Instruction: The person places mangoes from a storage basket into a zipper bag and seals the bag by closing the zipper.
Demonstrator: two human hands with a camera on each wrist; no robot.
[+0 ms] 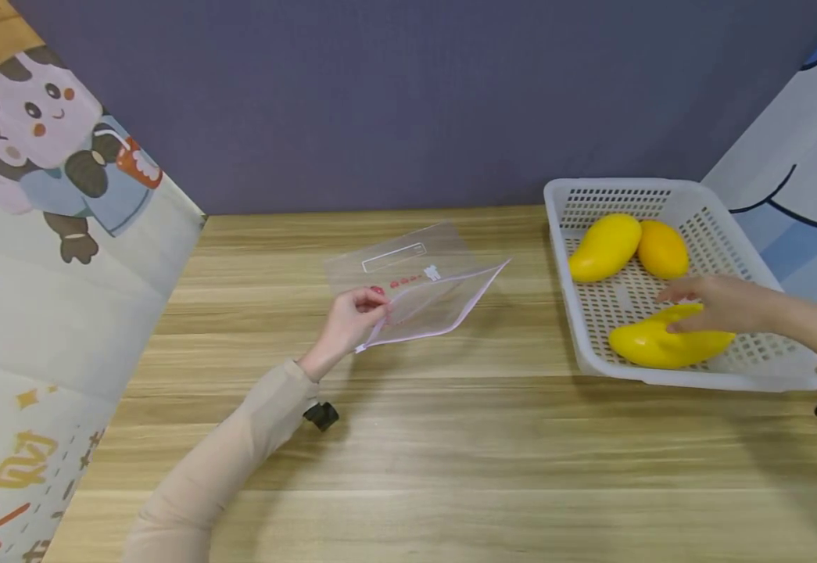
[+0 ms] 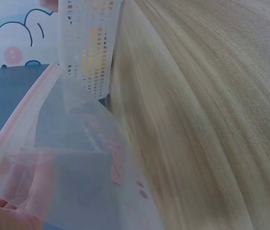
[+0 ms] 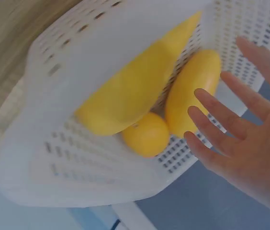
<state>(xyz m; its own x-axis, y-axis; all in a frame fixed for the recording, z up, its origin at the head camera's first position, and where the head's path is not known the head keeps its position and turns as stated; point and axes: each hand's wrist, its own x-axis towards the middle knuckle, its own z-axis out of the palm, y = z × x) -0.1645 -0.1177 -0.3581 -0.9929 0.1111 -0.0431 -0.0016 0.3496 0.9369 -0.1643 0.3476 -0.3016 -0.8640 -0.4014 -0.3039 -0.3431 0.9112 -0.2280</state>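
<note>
My left hand (image 1: 371, 303) pinches the near corner of a clear zip bag (image 1: 418, 293) with a pink zip edge and holds it just above the wooden table (image 1: 450, 438). In the left wrist view the bag (image 2: 77, 158) fills the lower left, with my fingertips (image 2: 8, 215) behind its film. My right hand (image 1: 693, 301) reaches into a white perforated basket (image 1: 661, 378), fingers straight, over a curved yellow mango (image 1: 661, 346). The right wrist view shows that hand (image 3: 230, 129) spread open beside the mangoes (image 3: 135, 91), gripping none.
Two more yellow mangoes (image 1: 605, 246) (image 1: 663, 249) lie at the back of the basket. Cartoon-printed screens stand at the left (image 1: 49, 258) and right (image 1: 802, 156), and a dark wall (image 1: 408, 102) closes the back. The basket (image 2: 89, 43) also shows in the left wrist view.
</note>
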